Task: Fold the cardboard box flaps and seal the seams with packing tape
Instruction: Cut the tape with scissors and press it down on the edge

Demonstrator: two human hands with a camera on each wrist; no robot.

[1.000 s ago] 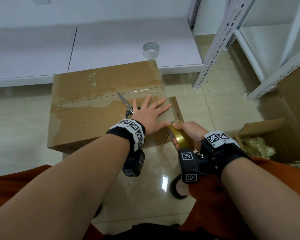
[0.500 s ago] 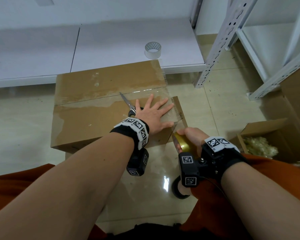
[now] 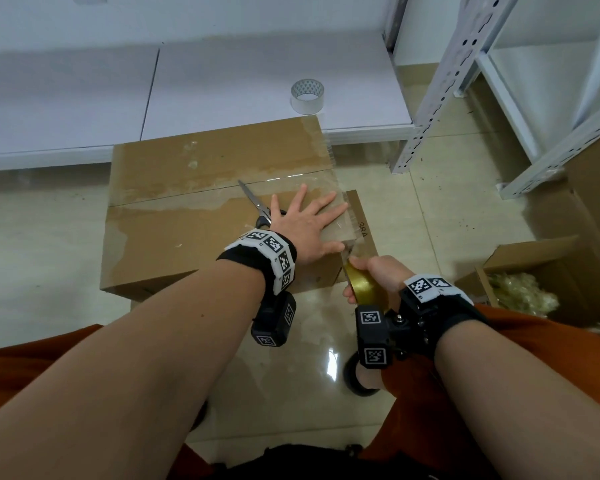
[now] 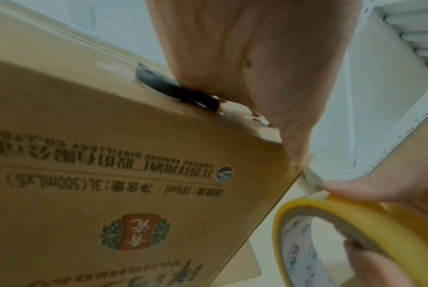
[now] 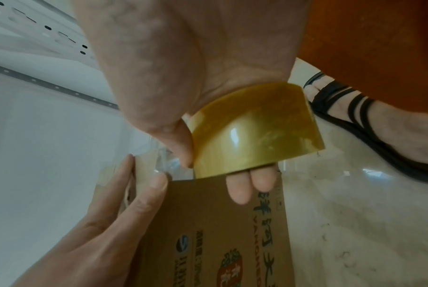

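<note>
Left hand [image 3: 307, 226] lies flat, fingers spread, on the cardboard box [image 3: 187, 244]; right hand [image 3: 381, 275] grips the tape roll [image 3: 362, 287] at its corner.

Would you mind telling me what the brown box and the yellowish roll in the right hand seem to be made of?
Brown box: matte printed cardboard, by its dull brown faces and folded edges. Yellowish roll: glossy translucent plastic tape, by its bright highlights, apparently wound on a paper core.

Cardboard box [image 3: 174, 237]: matt brown, patched with glossy clear tape film. Tape roll [image 3: 364, 289]: glossy amber plastic, paper core. Scissors [image 3: 255, 202]: shiny metal blades. Floor [image 3: 309, 358]: polished glossy tile. Shelving [image 3: 440, 81]: white painted perforated metal.
</note>
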